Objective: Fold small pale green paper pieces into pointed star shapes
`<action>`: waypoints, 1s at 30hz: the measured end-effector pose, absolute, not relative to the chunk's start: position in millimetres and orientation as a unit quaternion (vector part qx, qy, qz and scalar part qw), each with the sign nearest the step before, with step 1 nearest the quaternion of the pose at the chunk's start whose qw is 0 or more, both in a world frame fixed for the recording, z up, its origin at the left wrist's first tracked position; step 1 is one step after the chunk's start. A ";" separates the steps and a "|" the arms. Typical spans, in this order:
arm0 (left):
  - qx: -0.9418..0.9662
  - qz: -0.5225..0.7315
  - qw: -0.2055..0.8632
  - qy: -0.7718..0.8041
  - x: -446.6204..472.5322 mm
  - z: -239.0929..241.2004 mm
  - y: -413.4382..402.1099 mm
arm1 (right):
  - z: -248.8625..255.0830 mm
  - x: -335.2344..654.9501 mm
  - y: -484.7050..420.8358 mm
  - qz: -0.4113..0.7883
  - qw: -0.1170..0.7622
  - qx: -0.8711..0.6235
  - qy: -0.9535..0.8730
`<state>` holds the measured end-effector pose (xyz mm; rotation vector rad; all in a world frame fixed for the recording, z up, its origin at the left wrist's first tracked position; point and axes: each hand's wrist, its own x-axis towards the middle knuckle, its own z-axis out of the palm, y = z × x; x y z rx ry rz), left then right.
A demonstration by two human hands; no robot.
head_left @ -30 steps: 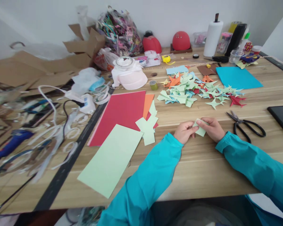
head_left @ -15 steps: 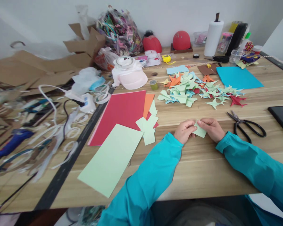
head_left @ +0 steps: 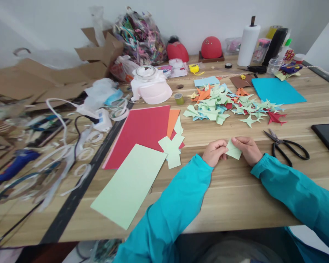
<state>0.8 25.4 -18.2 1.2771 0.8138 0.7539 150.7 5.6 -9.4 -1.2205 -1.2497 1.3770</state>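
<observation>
Small paper piece (head_left: 234, 150) is coloured pale green, matched by the large sheet (head_left: 128, 184). Sleeves (head_left: 171, 193) are seen in teal. Folded pile (head_left: 215, 100) is mixed: pale green, light blue, orange, red. Tabletop (head_left: 235, 204) is patterned in tan wood grain, strip (head_left: 63, 219) coloured black. Scissor handles (head_left: 287, 141) are finished black.

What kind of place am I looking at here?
Probably a craft workspace: black-handled scissors lie on a wooden table, near a heap of folded paper shapes and a blue hot-glue gun, it seems.
</observation>
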 end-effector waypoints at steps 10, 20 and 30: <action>0.541 0.336 0.675 0.373 0.6 -15.7 24.4 | -20.2 153.6 9.4 0.559 0.486 -0.474 -0.476; 0.541 0.343 0.685 0.346 -1.2 -16.5 26.1 | -20.1 154.7 12.6 0.577 0.516 -0.475 -0.419; 0.577 0.343 0.655 0.347 0.6 -16.8 24.9 | -17.6 154.6 11.5 0.549 0.485 -0.492 -0.470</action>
